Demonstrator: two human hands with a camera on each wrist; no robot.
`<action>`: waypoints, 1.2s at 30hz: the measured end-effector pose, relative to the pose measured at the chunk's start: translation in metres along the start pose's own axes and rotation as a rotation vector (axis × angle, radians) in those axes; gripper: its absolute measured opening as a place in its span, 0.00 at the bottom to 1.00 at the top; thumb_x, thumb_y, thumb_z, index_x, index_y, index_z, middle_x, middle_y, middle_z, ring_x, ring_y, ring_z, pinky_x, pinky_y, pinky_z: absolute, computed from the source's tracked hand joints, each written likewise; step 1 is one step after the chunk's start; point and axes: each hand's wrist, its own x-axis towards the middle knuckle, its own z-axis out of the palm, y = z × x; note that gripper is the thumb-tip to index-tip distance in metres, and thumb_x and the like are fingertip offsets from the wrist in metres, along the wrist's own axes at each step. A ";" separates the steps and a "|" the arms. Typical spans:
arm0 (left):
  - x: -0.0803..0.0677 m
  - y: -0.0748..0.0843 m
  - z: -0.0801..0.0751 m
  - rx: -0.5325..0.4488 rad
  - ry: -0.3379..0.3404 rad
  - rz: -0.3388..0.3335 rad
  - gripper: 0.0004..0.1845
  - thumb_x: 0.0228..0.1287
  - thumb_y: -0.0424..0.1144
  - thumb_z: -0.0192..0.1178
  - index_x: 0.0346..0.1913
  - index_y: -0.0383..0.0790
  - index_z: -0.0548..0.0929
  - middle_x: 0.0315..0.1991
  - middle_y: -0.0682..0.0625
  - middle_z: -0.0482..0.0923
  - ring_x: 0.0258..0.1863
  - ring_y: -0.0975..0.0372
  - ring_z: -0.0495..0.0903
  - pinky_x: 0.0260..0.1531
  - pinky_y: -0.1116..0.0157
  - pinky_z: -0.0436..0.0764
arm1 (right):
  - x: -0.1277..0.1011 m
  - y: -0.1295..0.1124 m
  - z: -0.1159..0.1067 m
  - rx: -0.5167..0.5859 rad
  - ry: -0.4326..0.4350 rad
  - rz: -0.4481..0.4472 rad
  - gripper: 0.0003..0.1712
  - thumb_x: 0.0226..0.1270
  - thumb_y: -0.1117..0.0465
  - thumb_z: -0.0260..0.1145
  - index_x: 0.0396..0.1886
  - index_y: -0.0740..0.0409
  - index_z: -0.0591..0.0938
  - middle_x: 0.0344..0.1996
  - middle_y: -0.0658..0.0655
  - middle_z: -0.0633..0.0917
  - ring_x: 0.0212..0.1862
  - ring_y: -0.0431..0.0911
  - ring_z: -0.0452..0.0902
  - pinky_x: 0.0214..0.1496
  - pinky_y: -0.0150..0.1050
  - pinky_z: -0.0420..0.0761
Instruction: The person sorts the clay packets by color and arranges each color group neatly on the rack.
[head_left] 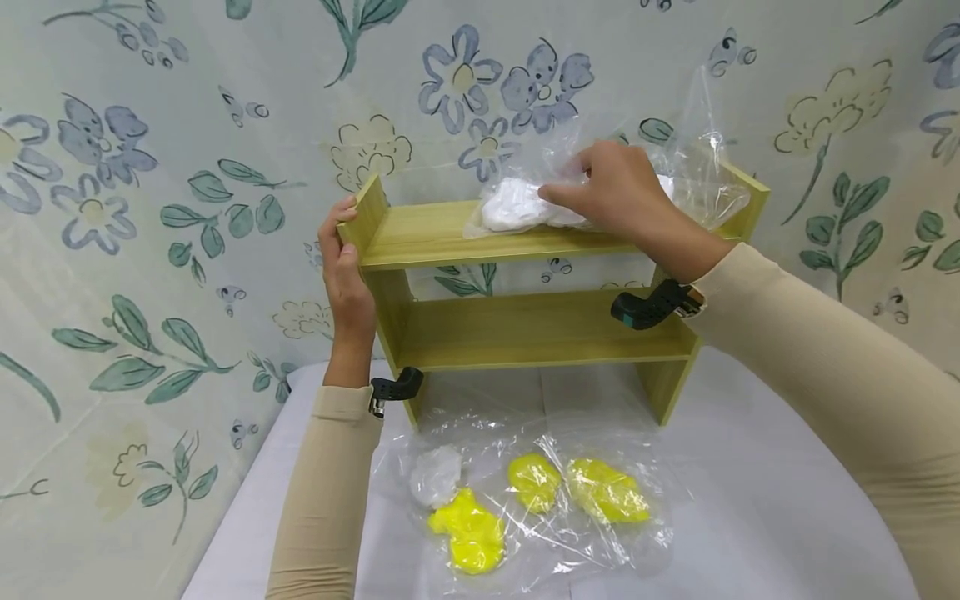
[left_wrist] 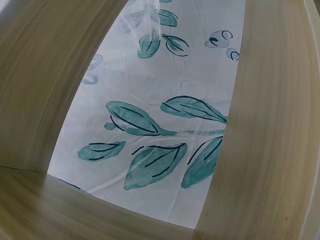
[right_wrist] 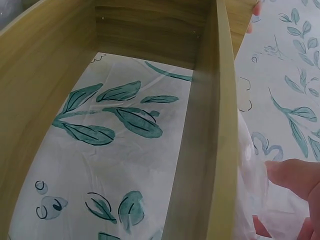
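A small two-tier wooden shelf [head_left: 540, 329] stands on the table. My left hand [head_left: 348, 292] grips the top of its left side panel, thumb on the near side and fingers over the edge. On the upper board lies a clear plastic bag [head_left: 708, 179] with soft white lumps [head_left: 513, 204] inside. My right hand [head_left: 622, 196] holds this bag from above, its thumb against the white stuff. In the right wrist view, the thumb [right_wrist: 295, 175] shows beside the bag, past the shelf's edge. The left wrist view shows shelf boards [left_wrist: 30, 100] but not the hand.
In front of the shelf, a flat clear plastic bag [head_left: 555, 558] lies on the white tablecloth [head_left: 765, 500]. It holds yellow soft lumps [head_left: 472, 533] and a whitish one [head_left: 437, 477]. A floral cloth [head_left: 187, 292] hangs close behind the shelf.
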 end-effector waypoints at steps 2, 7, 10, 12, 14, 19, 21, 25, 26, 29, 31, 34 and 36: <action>0.000 0.000 0.000 -0.001 -0.001 0.002 0.22 0.63 0.31 0.32 0.56 0.19 0.62 0.65 0.29 0.61 0.67 0.51 0.62 0.67 0.58 0.58 | -0.002 0.001 -0.004 0.009 0.006 0.002 0.31 0.58 0.37 0.65 0.28 0.64 0.81 0.24 0.57 0.74 0.31 0.49 0.66 0.32 0.41 0.65; 0.000 0.002 0.001 -0.008 0.006 0.007 0.22 0.63 0.32 0.32 0.56 0.19 0.62 0.65 0.29 0.61 0.67 0.51 0.62 0.67 0.58 0.58 | -0.009 0.001 -0.015 0.059 0.004 -0.012 0.36 0.59 0.38 0.64 0.54 0.63 0.82 0.51 0.62 0.81 0.52 0.52 0.70 0.55 0.48 0.70; 0.002 0.001 0.001 -0.015 0.013 0.020 0.23 0.63 0.32 0.32 0.56 0.18 0.62 0.65 0.28 0.61 0.66 0.50 0.62 0.67 0.57 0.58 | -0.014 0.000 -0.019 0.072 0.003 -0.018 0.37 0.60 0.38 0.64 0.58 0.61 0.80 0.56 0.61 0.80 0.56 0.53 0.69 0.58 0.49 0.69; 0.003 0.001 0.001 -0.021 0.018 0.029 0.23 0.63 0.32 0.32 0.55 0.17 0.61 0.64 0.28 0.61 0.66 0.49 0.62 0.67 0.57 0.58 | -0.018 0.001 -0.020 0.078 0.010 -0.030 0.37 0.60 0.38 0.64 0.58 0.62 0.80 0.54 0.61 0.80 0.55 0.53 0.70 0.57 0.49 0.70; 0.003 0.001 0.001 -0.024 0.020 0.031 0.23 0.63 0.32 0.32 0.55 0.17 0.61 0.64 0.27 0.61 0.66 0.49 0.62 0.67 0.57 0.58 | -0.020 0.002 -0.020 0.078 0.015 -0.042 0.36 0.60 0.39 0.64 0.57 0.62 0.81 0.54 0.61 0.81 0.54 0.52 0.70 0.56 0.48 0.70; 0.003 0.001 0.001 -0.013 0.020 0.018 0.23 0.63 0.32 0.32 0.56 0.18 0.62 0.65 0.28 0.61 0.67 0.50 0.62 0.67 0.58 0.58 | -0.026 0.005 -0.021 0.093 0.019 -0.038 0.34 0.59 0.38 0.64 0.56 0.57 0.82 0.53 0.57 0.82 0.54 0.50 0.72 0.55 0.47 0.70; 0.002 0.000 0.001 -0.011 0.020 0.013 0.23 0.63 0.32 0.32 0.56 0.18 0.62 0.65 0.28 0.61 0.66 0.50 0.62 0.67 0.58 0.58 | -0.030 0.007 -0.023 0.106 0.014 -0.028 0.33 0.59 0.38 0.64 0.56 0.55 0.82 0.54 0.55 0.82 0.54 0.49 0.72 0.54 0.46 0.70; 0.001 0.000 0.003 -0.016 0.019 0.003 0.23 0.63 0.32 0.33 0.56 0.18 0.62 0.65 0.29 0.61 0.67 0.51 0.62 0.67 0.58 0.58 | -0.039 0.011 -0.025 0.149 0.015 -0.023 0.32 0.59 0.37 0.64 0.56 0.53 0.83 0.52 0.54 0.82 0.53 0.47 0.72 0.51 0.43 0.70; 0.001 0.000 0.003 -0.015 0.019 0.001 0.23 0.63 0.32 0.33 0.56 0.18 0.62 0.65 0.29 0.61 0.67 0.51 0.62 0.67 0.58 0.58 | -0.042 0.012 -0.025 0.164 0.014 -0.014 0.32 0.59 0.37 0.64 0.56 0.52 0.83 0.52 0.53 0.82 0.52 0.46 0.71 0.50 0.42 0.70; -0.001 0.001 0.003 -0.001 0.017 -0.007 0.23 0.63 0.32 0.33 0.55 0.18 0.62 0.65 0.29 0.61 0.67 0.51 0.62 0.67 0.58 0.58 | -0.055 0.014 -0.023 0.242 0.007 0.021 0.32 0.58 0.37 0.66 0.55 0.51 0.83 0.50 0.53 0.82 0.50 0.45 0.71 0.46 0.38 0.70; -0.002 0.001 0.002 -0.001 0.015 -0.007 0.23 0.63 0.32 0.32 0.55 0.18 0.62 0.65 0.29 0.61 0.66 0.50 0.62 0.67 0.58 0.58 | -0.063 0.016 -0.022 0.301 -0.001 0.046 0.31 0.58 0.37 0.66 0.55 0.50 0.83 0.50 0.51 0.82 0.50 0.45 0.71 0.45 0.37 0.70; -0.001 0.000 0.003 -0.008 0.016 -0.004 0.23 0.62 0.32 0.32 0.55 0.18 0.62 0.65 0.29 0.61 0.66 0.51 0.62 0.67 0.58 0.59 | -0.076 0.018 -0.020 0.398 -0.008 0.074 0.30 0.57 0.38 0.67 0.55 0.49 0.83 0.51 0.49 0.81 0.49 0.45 0.72 0.46 0.38 0.69; 0.001 -0.001 0.004 -0.019 0.020 0.001 0.23 0.62 0.32 0.32 0.55 0.19 0.63 0.64 0.30 0.62 0.66 0.51 0.63 0.66 0.58 0.59 | -0.083 0.019 -0.018 0.449 0.001 0.076 0.29 0.58 0.39 0.67 0.55 0.48 0.83 0.52 0.49 0.82 0.49 0.45 0.72 0.47 0.38 0.69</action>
